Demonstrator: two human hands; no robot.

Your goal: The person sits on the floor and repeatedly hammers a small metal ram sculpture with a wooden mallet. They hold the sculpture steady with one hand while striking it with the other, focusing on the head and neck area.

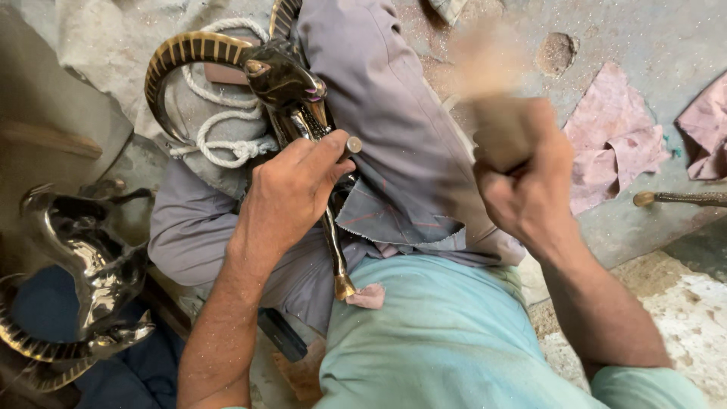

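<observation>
The left hand [291, 193] is pinching a short metal punch [353, 144] against the dark brass horned animal figure [291, 95], bracing it on the lap; at three o'clock, the right hand [522, 185] is fisting a blurred wooden mallet [492, 106].

Glossy black figurine [291, 87] with gold-striped horn [189, 53]; pink rags [613, 136].

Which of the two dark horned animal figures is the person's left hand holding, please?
The upper one, lying across the grey-trousered lap under the left hand; the other figure sits untouched at the lower left.

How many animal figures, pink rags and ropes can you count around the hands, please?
Dark, shiny animal figures with striped horns: 2, one under the left hand at, one at far left.
Pink rags on the floor: 2.
White ropes: 1.
Total: 5.
</observation>
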